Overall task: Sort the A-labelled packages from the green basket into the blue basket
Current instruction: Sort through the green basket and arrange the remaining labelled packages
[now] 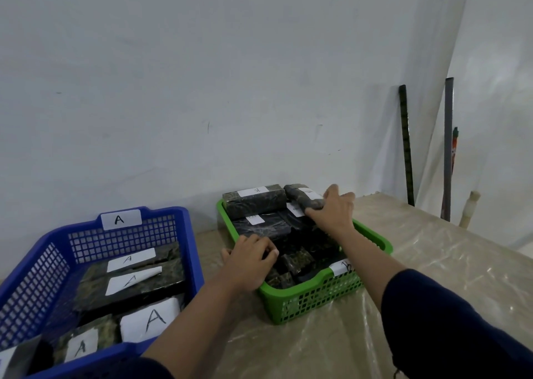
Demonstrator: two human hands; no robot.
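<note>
The green basket (pixel 372 243) stands at the middle of the table, full of dark wrapped packages with white labels. My right hand (pixel 336 210) grips a dark package (pixel 302 198) at the basket's far end; its label letter is unreadable. Beside it lies a package marked B (pixel 255 198). My left hand (pixel 249 256) rests with curled fingers on the packages at the basket's near left corner. The blue basket (pixel 190 234), tagged A, sits to the left and holds several packages labelled A (pixel 131 280).
The table (pixel 418 263) is covered with clear plastic sheet. A white wall rises right behind both baskets. Dark poles (pixel 406 145) and a grey bar (pixel 448 148) lean in the right corner beyond the table's edge.
</note>
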